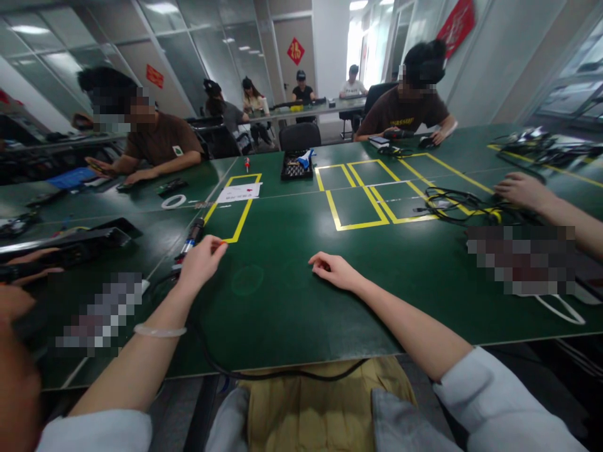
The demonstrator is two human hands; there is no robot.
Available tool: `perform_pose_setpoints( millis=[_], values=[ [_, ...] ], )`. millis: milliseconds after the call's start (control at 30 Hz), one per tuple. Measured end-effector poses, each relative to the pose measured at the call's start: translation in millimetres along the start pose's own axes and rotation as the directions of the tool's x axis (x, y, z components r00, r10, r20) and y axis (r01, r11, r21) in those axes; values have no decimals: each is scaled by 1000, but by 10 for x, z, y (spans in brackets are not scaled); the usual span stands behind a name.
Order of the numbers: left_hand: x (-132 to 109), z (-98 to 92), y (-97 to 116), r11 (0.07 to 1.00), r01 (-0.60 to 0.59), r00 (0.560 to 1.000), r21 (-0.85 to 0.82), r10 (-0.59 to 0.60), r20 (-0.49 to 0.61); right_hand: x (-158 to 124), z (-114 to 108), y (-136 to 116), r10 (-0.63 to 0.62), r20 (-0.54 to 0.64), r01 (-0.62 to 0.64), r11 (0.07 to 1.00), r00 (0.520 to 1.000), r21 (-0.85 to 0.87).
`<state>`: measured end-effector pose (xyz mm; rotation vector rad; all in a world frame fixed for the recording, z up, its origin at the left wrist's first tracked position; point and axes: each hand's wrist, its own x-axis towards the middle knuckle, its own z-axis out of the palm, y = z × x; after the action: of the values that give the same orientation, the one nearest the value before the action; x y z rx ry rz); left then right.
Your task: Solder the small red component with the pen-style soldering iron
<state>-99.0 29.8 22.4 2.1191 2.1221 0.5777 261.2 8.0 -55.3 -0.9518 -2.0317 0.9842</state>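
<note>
My left hand [201, 267] is over the left side of the green table [277, 314], its thumb and fingertips pinched together. A tiny orange-red bit shows at the fingertips, too small to name. Just beside this hand lies a cylindrical black and blue tool [191, 237], partly hidden behind it. A dark cable [211, 361] runs along the near table edge. My right hand [334, 271] rests on the table near the middle with loosely curled fingers and nothing visible in them. A white sheet of paper [240, 193] lies beyond my left hand, inside a yellow tape outline [242, 226].
A black tray [296, 166] with a blue and white item stands farther back beside a small red-handled tool [247, 164]. Yellow tape rectangles [362, 225] mark the table. Black cables [447, 204] lie at right, near another person's hand [522, 190]. A white tape roll [174, 201] lies left.
</note>
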Motion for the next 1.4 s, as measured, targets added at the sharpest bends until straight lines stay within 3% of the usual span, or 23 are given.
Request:
perform_pose_setpoints(
  millis=[67, 133, 233, 300, 433, 667, 833, 1033, 1233, 1400],
  values=[
    [-41, 157, 433, 932, -50, 983, -359, 109, 145, -3, -1, -3, 1, 1, -1, 1000, 1000, 13],
    [-100, 336, 838, 814, -39, 934, -579, 236, 269, -5, -5, -3, -6, -1, 6, 1000, 1000, 26],
    [-196, 594, 1261, 689, 16, 867, -725, 351, 353, -4, -12, -10, -25, -8, 26, 998, 1000, 63],
    [-252, 744, 1390, 630, 48, 824, -775, 414, 387, 1, -11, -25, -36, -2, 36, 995, 999, 97],
    [-345, 946, 1397, 553, 81, 772, -829, 491, 403, 18, 14, -53, -71, 73, 62, 991, 995, 115],
    [-396, 1008, 1307, 564, 82, 820, -822, 431, 378, 23, 49, -52, -30, 34, 27, 996, 999, 87],
    [-408, 1022, 1321, 585, 50, 820, -810, 438, 367, 17, 35, -27, -31, -32, 32, 999, 999, 13],
    [-424, 1014, 1321, 568, 76, 807, -819, 448, 385, 15, 33, -49, -25, -18, 25, 999, 1000, 22],
    [-412, 1041, 1289, 542, 118, 820, -832, 419, 389, 15, 27, -49, 33, -2, -33, 990, 999, 141],
    [-420, 1050, 1295, 537, 98, 844, -838, 402, 356, 21, 30, -27, 11, -30, -8, 995, 999, 96]
  ],
)
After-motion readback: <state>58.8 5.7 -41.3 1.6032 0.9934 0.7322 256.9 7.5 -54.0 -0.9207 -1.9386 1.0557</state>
